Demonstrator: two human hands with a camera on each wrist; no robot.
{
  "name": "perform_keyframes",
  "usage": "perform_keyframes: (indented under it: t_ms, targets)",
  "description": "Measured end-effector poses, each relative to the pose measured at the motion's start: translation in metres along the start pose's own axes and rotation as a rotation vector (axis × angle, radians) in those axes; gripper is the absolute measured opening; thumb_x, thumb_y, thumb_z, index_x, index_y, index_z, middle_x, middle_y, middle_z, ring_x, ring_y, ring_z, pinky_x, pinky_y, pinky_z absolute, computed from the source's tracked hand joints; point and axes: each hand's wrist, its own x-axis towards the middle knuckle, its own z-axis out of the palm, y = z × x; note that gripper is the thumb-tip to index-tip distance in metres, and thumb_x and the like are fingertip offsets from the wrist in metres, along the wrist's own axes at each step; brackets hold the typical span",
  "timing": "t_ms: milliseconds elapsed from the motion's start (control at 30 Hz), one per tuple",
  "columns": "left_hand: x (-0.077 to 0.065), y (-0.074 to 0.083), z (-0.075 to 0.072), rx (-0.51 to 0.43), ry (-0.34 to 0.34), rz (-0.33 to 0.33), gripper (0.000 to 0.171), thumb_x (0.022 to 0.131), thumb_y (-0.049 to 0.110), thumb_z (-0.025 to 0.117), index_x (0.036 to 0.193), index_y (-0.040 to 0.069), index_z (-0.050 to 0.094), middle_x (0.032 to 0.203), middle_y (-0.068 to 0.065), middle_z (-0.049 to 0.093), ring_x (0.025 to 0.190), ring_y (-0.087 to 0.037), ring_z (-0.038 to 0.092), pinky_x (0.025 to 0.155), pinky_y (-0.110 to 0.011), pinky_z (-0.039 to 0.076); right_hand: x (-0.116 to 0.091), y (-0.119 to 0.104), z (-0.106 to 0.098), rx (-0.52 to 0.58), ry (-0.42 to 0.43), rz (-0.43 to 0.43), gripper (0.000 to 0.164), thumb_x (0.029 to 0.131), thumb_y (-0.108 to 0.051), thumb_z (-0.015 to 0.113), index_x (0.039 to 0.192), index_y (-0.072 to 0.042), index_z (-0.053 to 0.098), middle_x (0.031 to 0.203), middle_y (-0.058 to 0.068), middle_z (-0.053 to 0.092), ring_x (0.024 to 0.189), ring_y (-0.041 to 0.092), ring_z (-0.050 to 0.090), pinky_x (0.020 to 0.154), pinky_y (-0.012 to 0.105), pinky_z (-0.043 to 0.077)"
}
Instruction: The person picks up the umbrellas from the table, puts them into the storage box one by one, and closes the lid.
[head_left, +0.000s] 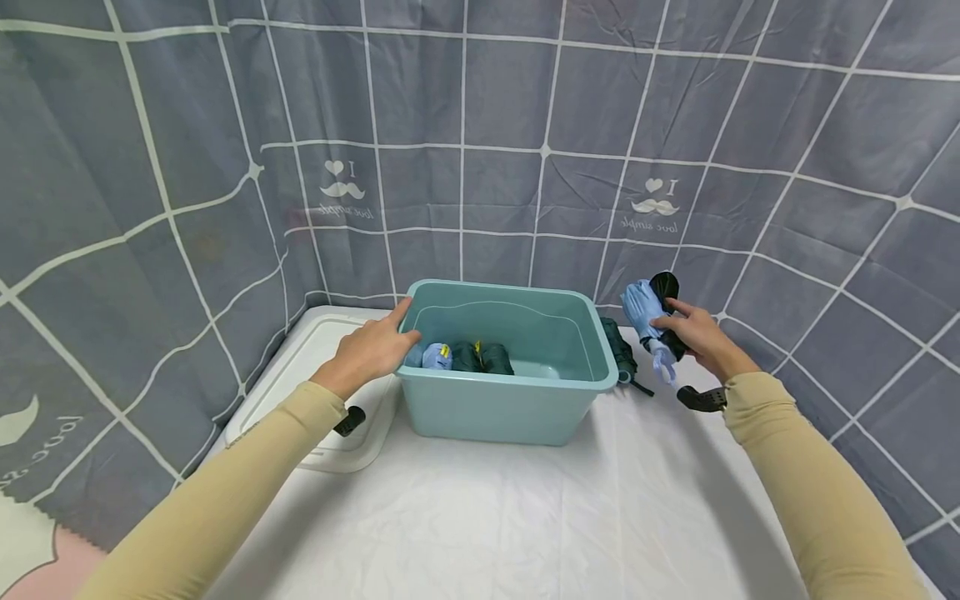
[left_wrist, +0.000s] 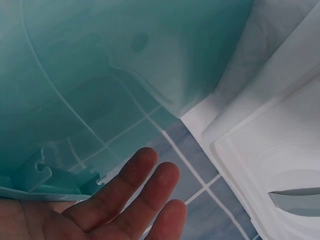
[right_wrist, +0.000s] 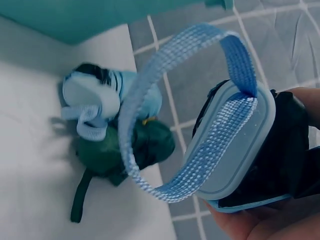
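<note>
Grey curtain (head_left: pixel 510 100) encloses white counter (head_left: pixel 525 517); right hand (head_left: pixel 703 335) grips blue umbrella (head_left: pixel 640 307), axis near-far, handle (right_wrist: pixel 245 155) near; straight-fingered left hand (head_left: pixel 370 352) touches bin (head_left: pixel 487 408).

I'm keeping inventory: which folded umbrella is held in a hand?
The light-blue umbrella in the right hand; the other umbrellas lie in the storage bin or on the white surface beside it.

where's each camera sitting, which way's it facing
Head: worn there, facing forward and down at the bin; sleeves, left hand, right hand show.
Left wrist: worn there, facing bin wall and lid; left fingers show.
Right wrist: worn there, facing the held umbrella; part of that hand shows.
Head and right wrist share the umbrella.
</note>
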Motion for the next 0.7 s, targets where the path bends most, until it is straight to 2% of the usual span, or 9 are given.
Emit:
perform_keyframes:
  t_ms: [167, 333, 500, 633, 700]
  targets:
    - [-0.001, 0.0, -0.001, -0.002, -0.002, 0.007, 0.075, 0.098, 0.05, 0.035, 0.164, 0.028, 0.006, 0.156, -0.021, 0.042, 0.131, -0.046, 0.052, 0.09, -0.064, 0.045, -0.01, -0.019, 0.005, 0.02, 0.015, -0.026, 0.084, 0.101, -0.036, 0.057, 0.164, -0.019, 0.005, 0.166, 0.025, 0.01, 0.134, 0.031, 0.041, 0.098, 0.037, 0.045]
    - [0.0, -0.001, -0.001, -0.005, -0.005, 0.004, 0.075, 0.098, 0.049, 0.034, 0.164, 0.028, 0.006, 0.156, -0.021, 0.042, 0.132, -0.046, 0.051, 0.09, -0.065, 0.045, -0.022, -0.041, 0.01, 0.033, 0.03, -0.036, 0.083, 0.1, -0.035, 0.058, 0.164, -0.019, 0.007, 0.166, 0.026, 0.012, 0.137, 0.034, 0.039, 0.105, 0.045, 0.042]
    - [0.0, 0.0, 0.0, -0.006, -0.01, -0.001, 0.075, 0.098, 0.05, 0.033, 0.164, 0.029, 0.005, 0.158, -0.021, 0.04, 0.134, -0.046, 0.049, 0.092, -0.066, 0.043, -0.035, -0.061, 0.014, 0.027, 0.015, -0.052, 0.084, 0.1, -0.033, 0.059, 0.164, -0.018, 0.008, 0.167, 0.024, 0.005, 0.146, 0.039, 0.03, 0.115, 0.055, 0.034]
    - [0.0, -0.001, 0.0, -0.006, -0.015, 0.001, 0.074, 0.099, 0.05, 0.033, 0.164, 0.028, 0.004, 0.158, -0.021, 0.039, 0.135, -0.046, 0.048, 0.093, -0.067, 0.043, -0.042, -0.073, 0.017, 0.006, -0.007, -0.064, 0.084, 0.099, -0.031, 0.06, 0.164, -0.019, 0.008, 0.168, 0.022, 0.002, 0.15, 0.038, 0.026, 0.117, 0.055, 0.031]
    - [0.001, -0.001, 0.0, -0.004, -0.016, 0.003, 0.074, 0.099, 0.049, 0.033, 0.164, 0.029, 0.004, 0.158, -0.021, 0.039, 0.135, -0.046, 0.049, 0.092, -0.066, 0.043, -0.044, -0.078, 0.019, -0.009, -0.021, -0.06, 0.083, 0.099, -0.032, 0.06, 0.164, -0.021, 0.008, 0.168, 0.023, 0.003, 0.148, 0.037, 0.029, 0.116, 0.053, 0.033]
